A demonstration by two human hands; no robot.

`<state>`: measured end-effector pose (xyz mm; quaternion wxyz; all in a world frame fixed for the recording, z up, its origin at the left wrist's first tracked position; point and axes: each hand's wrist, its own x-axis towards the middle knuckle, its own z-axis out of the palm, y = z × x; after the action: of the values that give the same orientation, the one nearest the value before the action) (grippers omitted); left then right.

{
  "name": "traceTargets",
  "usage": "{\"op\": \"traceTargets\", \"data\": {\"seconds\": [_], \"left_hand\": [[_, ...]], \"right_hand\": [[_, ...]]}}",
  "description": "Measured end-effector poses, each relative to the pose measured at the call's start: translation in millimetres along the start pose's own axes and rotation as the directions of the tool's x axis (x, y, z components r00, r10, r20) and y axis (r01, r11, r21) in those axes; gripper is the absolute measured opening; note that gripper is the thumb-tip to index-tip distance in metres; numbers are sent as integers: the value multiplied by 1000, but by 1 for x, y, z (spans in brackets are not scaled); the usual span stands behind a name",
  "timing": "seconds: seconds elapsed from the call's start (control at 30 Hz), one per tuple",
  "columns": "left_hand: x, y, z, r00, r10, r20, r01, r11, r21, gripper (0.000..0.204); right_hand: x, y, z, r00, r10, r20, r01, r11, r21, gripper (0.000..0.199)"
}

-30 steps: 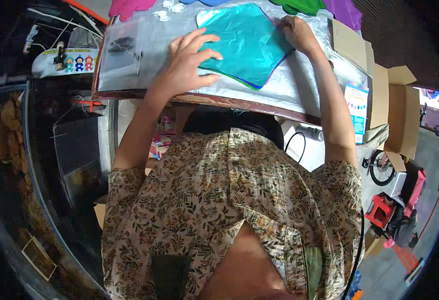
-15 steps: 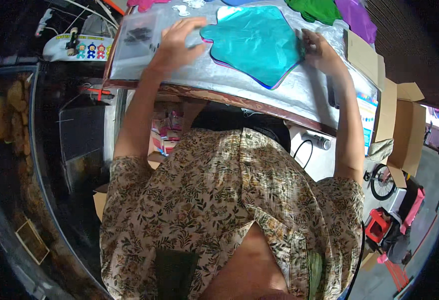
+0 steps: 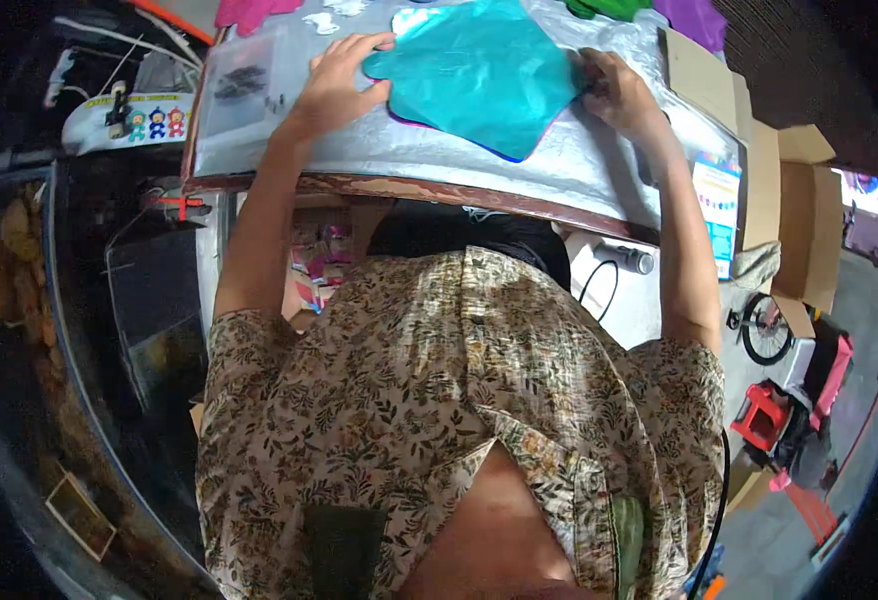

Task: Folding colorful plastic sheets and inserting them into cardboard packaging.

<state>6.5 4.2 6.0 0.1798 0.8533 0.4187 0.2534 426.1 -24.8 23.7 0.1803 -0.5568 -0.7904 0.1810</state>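
A stack of flat, shiny teal foil sheets (image 3: 479,80) with pointed corners and a rounded tab at the left lies on the table in front of me. Thin purple and blue edges peek out along its lower side. My left hand (image 3: 337,88) rests at the tab end, fingers and thumb spread around it, the fingertips at the foil's edge. At the right corner, my right hand (image 3: 619,95) has its fingers curled in and pressed together on the foil's edge. Shadow partly hides those fingertips.
A clear plastic sheet or bag (image 3: 244,90) with dark bits lies left on the silvery tabletop (image 3: 359,150). Pink foil (image 3: 257,12), small white pieces (image 3: 334,15), green foil (image 3: 609,8) and purple foil (image 3: 694,22) line the far side. An opened cardboard box (image 3: 804,220) stands at the right.
The whole scene has shifted left and slightly up in view. My left hand has come closer to the foil's tab. Less of the coloured edges shows below the teal foil.
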Motion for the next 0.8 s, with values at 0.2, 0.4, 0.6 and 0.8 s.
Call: {"op": "traceTargets", "data": {"seconds": [0.2, 0.4, 0.6, 0.8], "left_hand": [[2, -2, 5, 999, 33, -20, -32, 998, 52, 56], [1, -1, 5, 999, 22, -42, -21, 999, 25, 54], [-6, 4, -1, 997, 53, -48, -51, 997, 51, 56], [-46, 37, 4, 985, -92, -142, 102, 993, 61, 53]], "right_hand": [[6, -1, 5, 994, -95, -58, 90, 993, -75, 57], [0, -11, -2, 997, -70, -29, 67, 993, -92, 52], [0, -2, -1, 998, -61, -20, 59, 996, -73, 51], [-8, -12, -4, 996, -80, -45, 78, 996, -38, 51]]}}
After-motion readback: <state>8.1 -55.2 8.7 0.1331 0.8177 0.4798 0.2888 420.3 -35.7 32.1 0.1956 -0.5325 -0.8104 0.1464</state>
